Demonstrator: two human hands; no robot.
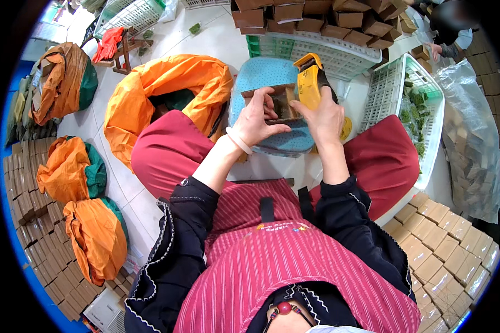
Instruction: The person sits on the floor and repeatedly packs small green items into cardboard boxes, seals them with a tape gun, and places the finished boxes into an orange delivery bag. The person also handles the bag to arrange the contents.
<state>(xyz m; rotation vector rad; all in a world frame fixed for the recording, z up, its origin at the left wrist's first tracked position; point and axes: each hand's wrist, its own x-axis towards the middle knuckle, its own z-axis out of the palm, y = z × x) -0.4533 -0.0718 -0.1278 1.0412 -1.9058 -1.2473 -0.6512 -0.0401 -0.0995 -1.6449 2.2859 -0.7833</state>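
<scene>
A small open cardboard box (286, 89) sits on the blue dotted stool top (262, 70) between my knees. My left hand (256, 116) grips its left side, fingers curled over the wall and thumb along the near edge. Something dark, too shaded to name, lies inside. My right hand (324, 118) is around a yellow and black tape dispenser (309, 85), standing just right of the box. The right thumb reaches across to the box's right wall. Part of the dispenser's black side is hidden by my fingers.
An orange bag (171, 75) gapes at the left. Ahead, a white crate (333, 54) bears several cardboard boxes (350, 20). To the right are a crate (435, 112) of green packets (416, 108) and a clear plastic sack (468, 145). Another person's hand (435, 50) shows at upper right.
</scene>
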